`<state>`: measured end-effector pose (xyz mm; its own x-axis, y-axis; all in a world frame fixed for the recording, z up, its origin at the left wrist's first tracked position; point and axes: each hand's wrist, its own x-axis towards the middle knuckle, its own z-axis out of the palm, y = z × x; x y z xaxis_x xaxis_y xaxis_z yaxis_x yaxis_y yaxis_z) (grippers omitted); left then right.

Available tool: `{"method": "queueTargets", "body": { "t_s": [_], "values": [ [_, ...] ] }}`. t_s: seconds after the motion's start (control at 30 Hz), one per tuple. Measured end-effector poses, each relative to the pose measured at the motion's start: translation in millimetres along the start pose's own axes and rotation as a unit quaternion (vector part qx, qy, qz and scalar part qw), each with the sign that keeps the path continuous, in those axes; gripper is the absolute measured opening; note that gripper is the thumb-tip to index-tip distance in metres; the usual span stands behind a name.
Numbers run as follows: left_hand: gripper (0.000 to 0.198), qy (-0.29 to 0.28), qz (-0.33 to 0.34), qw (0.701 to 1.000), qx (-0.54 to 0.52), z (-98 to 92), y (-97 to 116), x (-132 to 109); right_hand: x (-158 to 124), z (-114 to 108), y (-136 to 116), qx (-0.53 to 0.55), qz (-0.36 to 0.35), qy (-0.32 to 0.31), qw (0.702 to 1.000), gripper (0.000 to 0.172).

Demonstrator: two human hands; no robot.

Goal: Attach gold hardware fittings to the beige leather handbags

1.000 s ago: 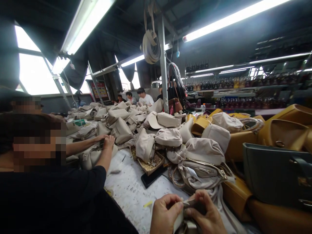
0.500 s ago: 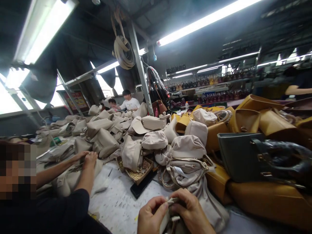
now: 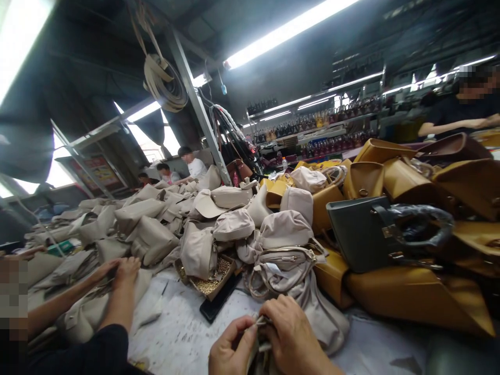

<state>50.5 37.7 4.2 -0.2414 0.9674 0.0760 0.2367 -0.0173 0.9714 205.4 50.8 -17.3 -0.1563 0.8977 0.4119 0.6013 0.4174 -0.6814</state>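
Note:
My left hand (image 3: 230,350) and my right hand (image 3: 291,333) meet at the bottom edge of the view, fingers curled and pinched together on a small beige strap or fabric piece (image 3: 260,341) of a bag that lies under them. Most of that piece is hidden between my fingers. Just beyond my hands lies a beige handbag (image 3: 287,265) with metal trim, at the foot of a heap of beige bags (image 3: 234,224).
A co-worker's hands (image 3: 119,268) press a beige bag at the left. A tray of small gold hardware (image 3: 209,281) and a black phone (image 3: 216,304) lie on the worn table (image 3: 179,333). Mustard bags (image 3: 414,297) and a dark grey bag (image 3: 363,234) pile up at right. More people sit behind.
The view has swung to the right, showing more mustard bags and a person at the far right. My hands stay pinched on the beige piece, with the right hand covering more of it.

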Motion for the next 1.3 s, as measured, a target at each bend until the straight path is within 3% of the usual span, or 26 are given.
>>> {"method": "queueTargets", "body": {
  "t_s": [0.2,0.4,0.7,0.97,1.1,1.3],
  "values": [
    [0.032,-0.056,0.002,0.998,-0.013,4.0,4,0,1,-6,3,0.059,0.038,-0.025,0.997,0.017],
    [0.019,-0.032,0.03,0.998,0.054,-1.1,0,4,-3,-2,-2,0.008,0.01,-0.043,0.999,0.012],
    [0.025,-0.04,0.113,0.99,0.07,-12.5,5,-1,0,-2,-1,0.014,-0.075,-0.068,0.995,0.015],
    [0.012,-0.043,0.168,0.98,0.102,-16.3,9,-5,5,-9,8,0.055,-0.093,-0.103,0.989,0.018],
    [0.007,-0.042,0.171,0.98,0.096,-18.0,12,-6,10,-7,8,0.097,-0.056,-0.112,0.987,0.021],
    [0.004,-0.028,0.131,0.987,0.086,-19.7,10,-4,4,13,-3,0.182,0.045,-0.091,0.978,0.02]
  ]
}}
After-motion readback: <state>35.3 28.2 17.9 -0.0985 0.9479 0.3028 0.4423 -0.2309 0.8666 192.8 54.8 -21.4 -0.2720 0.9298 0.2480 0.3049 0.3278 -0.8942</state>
